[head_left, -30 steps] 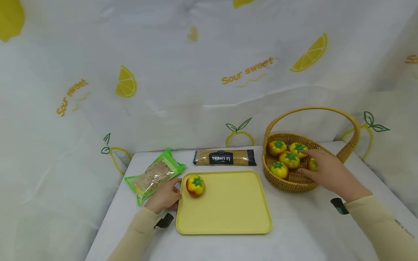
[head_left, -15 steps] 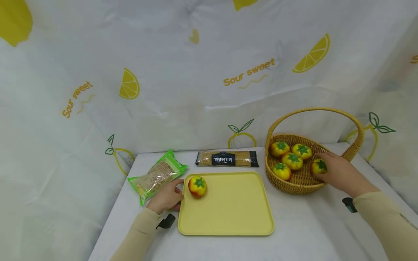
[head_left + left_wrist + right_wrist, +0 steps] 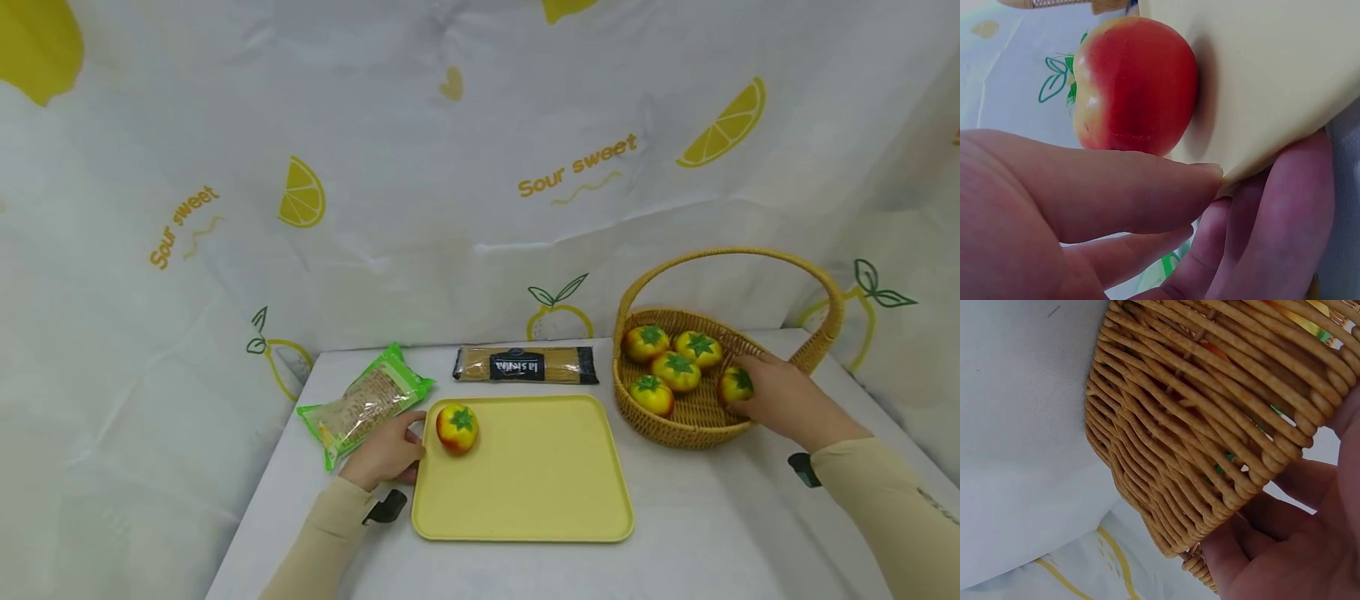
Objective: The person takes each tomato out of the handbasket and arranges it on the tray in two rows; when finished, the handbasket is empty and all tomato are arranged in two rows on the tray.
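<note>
My right hand (image 3: 780,396) curls around a tomato (image 3: 736,384) inside the basket (image 3: 693,429); my left hand (image 3: 386,454) pinches the tray (image 3: 540,492) left of it.

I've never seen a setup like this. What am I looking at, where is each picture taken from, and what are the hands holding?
No machine here: a person works with bare hands. The wide picture comes from a head camera; the two close-ups come from wrist cameras. On the table lie a yellow tray with one toy tomato, a green packet, a pasta packet and a wicker basket of tomatoes. The left hand grips the tray's edge. The right hand closes its fingers on a tomato in the basket.
</note>
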A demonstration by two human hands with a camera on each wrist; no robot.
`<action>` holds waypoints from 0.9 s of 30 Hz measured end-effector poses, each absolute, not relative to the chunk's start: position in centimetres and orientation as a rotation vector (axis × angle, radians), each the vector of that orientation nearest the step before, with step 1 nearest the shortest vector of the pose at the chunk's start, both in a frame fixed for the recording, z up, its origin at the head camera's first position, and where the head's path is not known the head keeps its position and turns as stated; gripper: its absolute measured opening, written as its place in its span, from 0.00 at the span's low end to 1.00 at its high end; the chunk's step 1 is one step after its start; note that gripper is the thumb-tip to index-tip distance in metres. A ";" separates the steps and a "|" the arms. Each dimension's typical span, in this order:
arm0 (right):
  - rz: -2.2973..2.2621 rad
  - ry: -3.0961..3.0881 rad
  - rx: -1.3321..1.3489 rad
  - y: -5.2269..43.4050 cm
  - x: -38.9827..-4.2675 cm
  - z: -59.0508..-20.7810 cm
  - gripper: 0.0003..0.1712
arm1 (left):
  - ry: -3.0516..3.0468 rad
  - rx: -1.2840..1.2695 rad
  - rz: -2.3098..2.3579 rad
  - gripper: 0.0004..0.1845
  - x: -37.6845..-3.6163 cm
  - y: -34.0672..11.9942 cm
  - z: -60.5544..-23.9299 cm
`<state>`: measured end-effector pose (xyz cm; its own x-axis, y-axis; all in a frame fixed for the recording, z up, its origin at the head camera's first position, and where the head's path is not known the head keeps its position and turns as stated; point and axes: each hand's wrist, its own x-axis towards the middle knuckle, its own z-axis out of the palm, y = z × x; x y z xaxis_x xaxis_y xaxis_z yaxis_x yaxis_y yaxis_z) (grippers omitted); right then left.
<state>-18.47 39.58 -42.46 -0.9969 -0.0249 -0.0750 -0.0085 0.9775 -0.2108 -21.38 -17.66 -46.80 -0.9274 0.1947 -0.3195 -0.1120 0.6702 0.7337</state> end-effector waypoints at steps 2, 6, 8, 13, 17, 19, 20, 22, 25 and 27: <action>-0.329 3.042 -0.019 39.6 -18.5 -42.5 0.47 | 2.516 0.069 1.134 0.34 -21.5 -17.7 -46.9; -0.338 3.044 -0.017 39.6 -18.6 -42.6 0.44 | 2.519 0.065 1.132 0.34 -21.5 -17.8 -47.1; -0.339 3.048 -0.029 39.6 -18.7 -42.7 0.43 | 2.516 0.060 1.138 0.34 -21.5 -17.9 -47.1; -0.356 3.063 -0.036 39.6 -18.7 -42.6 0.39 | 2.515 0.056 1.137 0.33 -21.4 -17.8 -47.0; -0.376 3.072 -0.042 39.7 -18.5 -42.4 0.37 | 2.521 0.057 1.132 0.33 -21.3 -17.6 -46.7; -0.381 3.080 -0.047 39.7 -18.4 -42.1 0.38 | 2.520 0.063 1.136 0.34 -21.3 -17.6 -46.6; -0.384 3.085 -0.050 39.6 -18.3 -42.0 0.38 | 2.520 0.067 1.138 0.34 -21.2 -17.6 -46.6; -0.395 3.090 -0.042 39.5 -18.1 -41.6 0.40 | 2.523 0.074 1.142 0.34 -21.2 -17.6 -46.5; -0.402 3.094 -0.025 39.0 -17.7 -41.0 0.43 | 2.527 0.080 1.143 0.34 -21.2 -17.6 -46.5; -0.416 3.101 -0.020 38.5 -17.4 -40.4 0.45 | 2.528 0.084 1.142 0.34 -21.2 -17.6 -46.4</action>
